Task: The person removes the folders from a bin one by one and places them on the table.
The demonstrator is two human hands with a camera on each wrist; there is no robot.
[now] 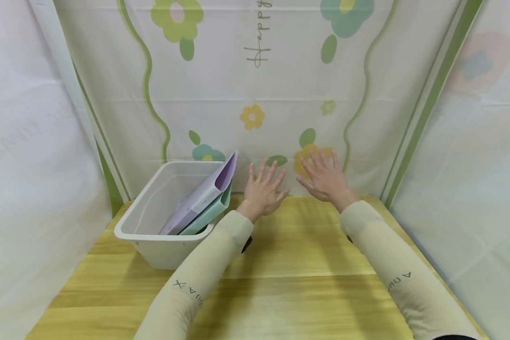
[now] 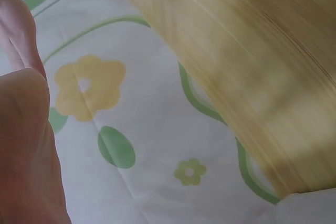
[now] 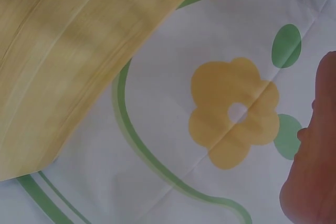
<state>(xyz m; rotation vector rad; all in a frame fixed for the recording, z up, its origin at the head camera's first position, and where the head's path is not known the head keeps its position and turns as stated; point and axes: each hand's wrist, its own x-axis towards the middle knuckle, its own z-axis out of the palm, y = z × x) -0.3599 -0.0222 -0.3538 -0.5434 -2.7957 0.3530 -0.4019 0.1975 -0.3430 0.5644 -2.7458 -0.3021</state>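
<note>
My left hand [image 1: 263, 192] is held out over the far part of the table with its fingers spread and nothing in it. To its left stands a white plastic bin [image 1: 161, 240], in which a purple file folder [image 1: 199, 198] leans on a mint-green file folder [image 1: 208, 215]. My right hand [image 1: 326, 180] reaches forward too, fingers spread, holding nothing, in front of the flowered back curtain. Only an edge of the left hand [image 2: 26, 145] appears in the left wrist view. Likewise, part of the right hand [image 3: 312, 150] shows in the right wrist view.
A wood-grain table [image 1: 280, 302] lies under both arms. Behind it hangs a white curtain [image 1: 289, 80] with printed flowers and green lines. White side curtains [image 1: 21, 141] close in the left and right sides.
</note>
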